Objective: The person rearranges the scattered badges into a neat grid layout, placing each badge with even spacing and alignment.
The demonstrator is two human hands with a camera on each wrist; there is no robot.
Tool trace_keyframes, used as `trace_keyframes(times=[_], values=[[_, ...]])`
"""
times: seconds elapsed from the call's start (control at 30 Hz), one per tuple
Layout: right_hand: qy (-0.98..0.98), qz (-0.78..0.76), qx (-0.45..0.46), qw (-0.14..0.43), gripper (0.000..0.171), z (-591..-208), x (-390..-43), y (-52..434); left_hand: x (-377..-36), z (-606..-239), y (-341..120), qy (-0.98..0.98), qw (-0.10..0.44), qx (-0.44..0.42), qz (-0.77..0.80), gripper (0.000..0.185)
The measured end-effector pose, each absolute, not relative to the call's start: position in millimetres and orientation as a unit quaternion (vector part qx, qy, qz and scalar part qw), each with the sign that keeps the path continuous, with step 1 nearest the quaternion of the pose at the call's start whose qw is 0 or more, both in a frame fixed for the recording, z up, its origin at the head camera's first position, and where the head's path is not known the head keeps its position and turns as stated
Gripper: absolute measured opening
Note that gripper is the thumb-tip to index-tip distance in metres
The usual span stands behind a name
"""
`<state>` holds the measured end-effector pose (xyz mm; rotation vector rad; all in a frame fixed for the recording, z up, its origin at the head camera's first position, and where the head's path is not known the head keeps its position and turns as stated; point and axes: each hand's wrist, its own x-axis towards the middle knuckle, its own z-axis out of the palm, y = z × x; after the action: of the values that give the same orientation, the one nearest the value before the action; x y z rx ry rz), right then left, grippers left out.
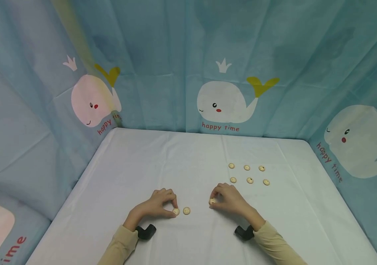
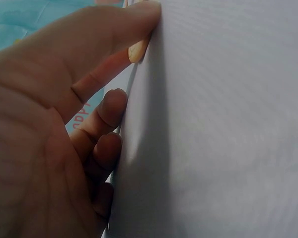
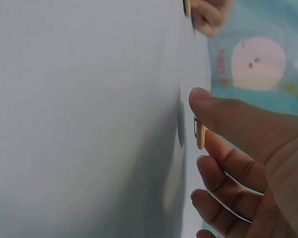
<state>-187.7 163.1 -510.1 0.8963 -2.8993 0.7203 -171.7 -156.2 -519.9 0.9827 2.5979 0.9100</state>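
My left hand [image 1: 156,203] pinches a small round wood-coloured disc [image 1: 176,212] between thumb and forefinger, low at the white cloth. Its edge [image 2: 135,52] shows under the thumb in the left wrist view. Just right of it lies a second disc [image 1: 186,211], flat and untouched. Farther right, my right hand [image 1: 231,199] grips another disc [image 1: 212,201] by its rim. The right wrist view shows this disc [image 3: 201,136] tilted on edge, held off the cloth, with a thin dark outline along one face. The remaining fingers of both hands are bent.
Several similar discs [image 1: 249,180] lie in two rows beyond my right hand. A white cloth [image 1: 135,162] covers the table, and blue curtains [image 1: 155,95] with whale prints hang behind and at the sides. Black devices [image 1: 146,232] sit on both wrists.
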Motion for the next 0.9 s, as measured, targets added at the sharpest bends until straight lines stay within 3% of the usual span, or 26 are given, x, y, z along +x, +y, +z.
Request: trace_keyframes(times=[0.43, 0.9], values=[[-0.945, 0.246, 0.214, 0.036, 0.026, -509, -193, 213, -171, -518, -156, 0.880, 0.094, 0.342, 0.316, 0.019], [-0.958, 0.242, 0.146, 0.053, 0.025, -507, -187, 264, -171, -518, -155, 0.884, 0.118, 0.324, 0.314, 0.019]])
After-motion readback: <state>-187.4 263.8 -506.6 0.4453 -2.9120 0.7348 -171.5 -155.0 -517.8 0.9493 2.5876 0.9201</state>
